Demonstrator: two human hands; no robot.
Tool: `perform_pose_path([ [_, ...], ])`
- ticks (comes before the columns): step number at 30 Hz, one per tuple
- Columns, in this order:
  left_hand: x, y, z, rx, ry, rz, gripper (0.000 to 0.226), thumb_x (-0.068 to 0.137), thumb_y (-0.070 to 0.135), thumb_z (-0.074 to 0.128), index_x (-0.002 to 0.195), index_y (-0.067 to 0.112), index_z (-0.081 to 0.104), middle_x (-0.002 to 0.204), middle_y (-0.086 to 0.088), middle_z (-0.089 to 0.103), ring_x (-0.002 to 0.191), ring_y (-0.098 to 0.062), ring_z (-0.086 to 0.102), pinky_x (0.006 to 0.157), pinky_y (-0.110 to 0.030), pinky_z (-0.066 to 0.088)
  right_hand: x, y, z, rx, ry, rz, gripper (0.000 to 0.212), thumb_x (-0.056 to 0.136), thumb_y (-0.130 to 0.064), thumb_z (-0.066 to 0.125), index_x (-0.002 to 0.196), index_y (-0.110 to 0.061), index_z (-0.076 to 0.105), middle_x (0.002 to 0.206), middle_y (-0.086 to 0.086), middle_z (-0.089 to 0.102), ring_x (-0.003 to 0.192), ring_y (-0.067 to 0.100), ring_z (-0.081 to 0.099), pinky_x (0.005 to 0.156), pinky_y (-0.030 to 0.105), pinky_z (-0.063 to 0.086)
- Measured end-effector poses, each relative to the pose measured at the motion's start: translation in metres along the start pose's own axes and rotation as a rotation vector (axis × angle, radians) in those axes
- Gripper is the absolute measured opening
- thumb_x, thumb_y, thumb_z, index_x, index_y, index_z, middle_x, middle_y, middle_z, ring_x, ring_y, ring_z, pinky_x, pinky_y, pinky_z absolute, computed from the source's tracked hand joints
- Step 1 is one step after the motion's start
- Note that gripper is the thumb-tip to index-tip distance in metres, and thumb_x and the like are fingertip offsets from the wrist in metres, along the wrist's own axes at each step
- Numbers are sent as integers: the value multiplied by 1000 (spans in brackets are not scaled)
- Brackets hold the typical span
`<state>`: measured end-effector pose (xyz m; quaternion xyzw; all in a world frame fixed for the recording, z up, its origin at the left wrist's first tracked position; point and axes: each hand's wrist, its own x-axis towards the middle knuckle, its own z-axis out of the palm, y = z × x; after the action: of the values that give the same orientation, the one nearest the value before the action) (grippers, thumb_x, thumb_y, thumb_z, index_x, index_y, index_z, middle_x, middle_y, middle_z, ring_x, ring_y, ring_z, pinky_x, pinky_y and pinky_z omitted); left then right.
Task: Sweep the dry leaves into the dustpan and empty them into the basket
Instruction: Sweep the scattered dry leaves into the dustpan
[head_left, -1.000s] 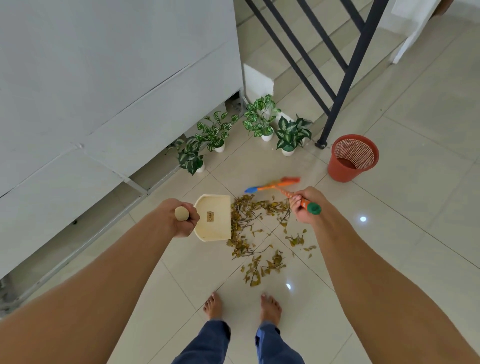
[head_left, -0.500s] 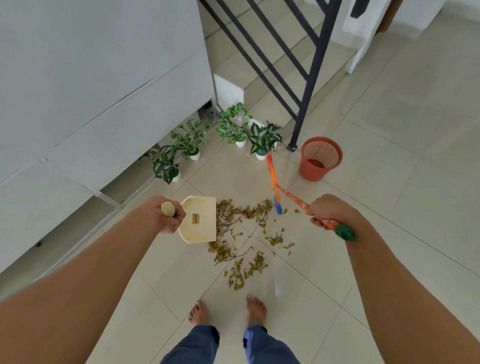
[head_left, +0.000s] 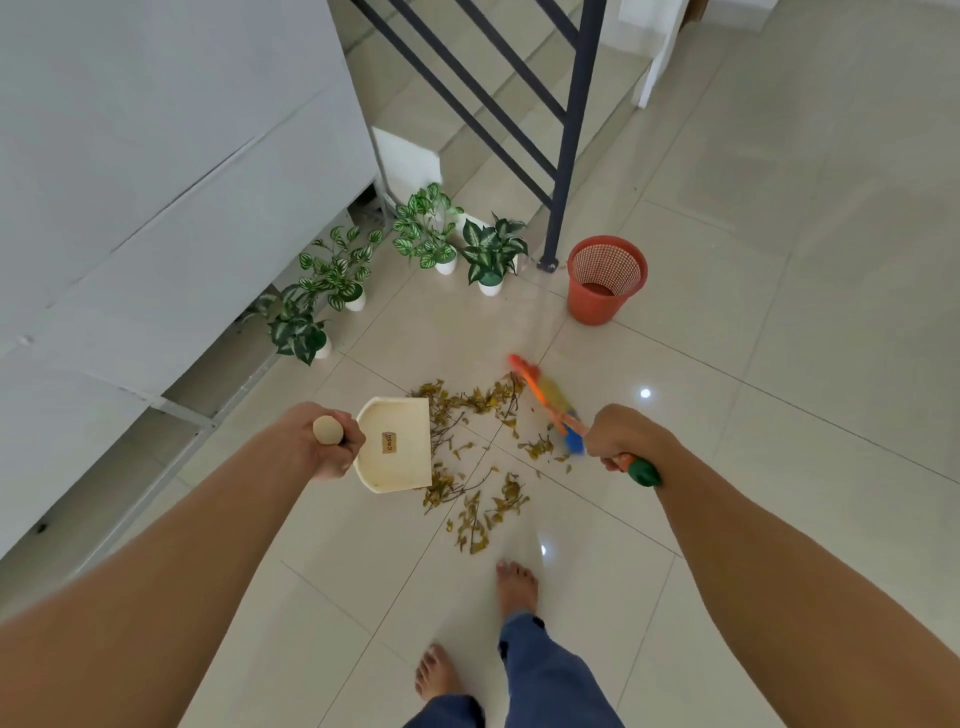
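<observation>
Dry yellow-brown leaves (head_left: 470, 452) lie scattered on the pale floor tiles just right of a cream dustpan (head_left: 397, 441). My left hand (head_left: 324, 441) grips the dustpan's round wooden handle, and the pan's open edge faces the leaves. My right hand (head_left: 621, 439) holds a small orange, yellow and blue brush (head_left: 548, 402) by its green-tipped handle. The blurred brush head sits at the right edge of the leaf pile. An orange mesh basket (head_left: 605, 283) stands upright on the floor beyond the leaves, to the right.
Several potted green plants (head_left: 441, 239) line the floor behind the pile, beside a white wall panel. A dark stair railing post (head_left: 563, 208) stands next to the basket. My bare feet (head_left: 514, 587) are just below the leaves.
The brush has swung from pointing away in front of me to lying diagonally at the pile's right edge. The view shifted, and one foot has stepped forward. The dustpan stays beside the leaves.
</observation>
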<state>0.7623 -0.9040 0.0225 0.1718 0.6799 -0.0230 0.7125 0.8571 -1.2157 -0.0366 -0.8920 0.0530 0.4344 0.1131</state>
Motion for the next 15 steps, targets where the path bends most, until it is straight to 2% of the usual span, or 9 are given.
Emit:
perform_pose_path([
  [3, 10, 3, -15, -16, 0, -27, 12, 91, -4, 45, 85, 1, 55, 66, -4, 50, 42, -9, 40, 33, -12, 35, -16, 3, 18, 43, 23, 10, 19, 91, -11, 51, 74, -4, 56, 61, 7, 61, 48, 16, 56, 51, 25, 46],
  [7, 5, 6, -38, 0, -31, -33, 13, 92, -3, 46, 84, 4, 53, 63, -4, 47, 45, -8, 41, 34, -13, 35, -35, 5, 44, 60, 113, 27, 13, 90, -10, 47, 97, -4, 56, 67, 7, 65, 51, 15, 62, 52, 26, 49],
  [9, 2, 5, -48, 1, -22, -32, 15, 92, -3, 44, 83, 4, 53, 61, -4, 46, 42, -9, 40, 33, -12, 35, -41, 3, 57, 29, 133, 23, 17, 91, -10, 46, 104, -5, 56, 77, 8, 70, 58, 16, 64, 63, 30, 55],
  [11, 1, 3, -57, 51, -31, -20, 15, 93, -3, 45, 82, 4, 53, 61, -5, 47, 37, -10, 39, 32, -12, 34, -46, -2, 69, -5, 121, 18, 16, 92, -10, 45, 97, -5, 59, 85, 9, 71, 69, 19, 64, 75, 31, 56],
  [12, -1, 2, -62, 71, -36, -12, 15, 93, -3, 45, 83, 4, 54, 61, -5, 47, 36, -10, 39, 31, -12, 34, -49, -4, 74, -6, 109, 17, 15, 93, -11, 45, 86, -6, 58, 81, 7, 70, 70, 19, 64, 74, 31, 56],
  [15, 4, 1, -73, 107, -17, 12, 14, 93, -2, 44, 86, 4, 54, 61, -4, 46, 35, -9, 38, 32, -12, 35, -57, -8, 93, 30, 33, 26, 24, 93, -12, 49, 69, -7, 51, 62, 5, 60, 52, 15, 56, 53, 25, 47],
])
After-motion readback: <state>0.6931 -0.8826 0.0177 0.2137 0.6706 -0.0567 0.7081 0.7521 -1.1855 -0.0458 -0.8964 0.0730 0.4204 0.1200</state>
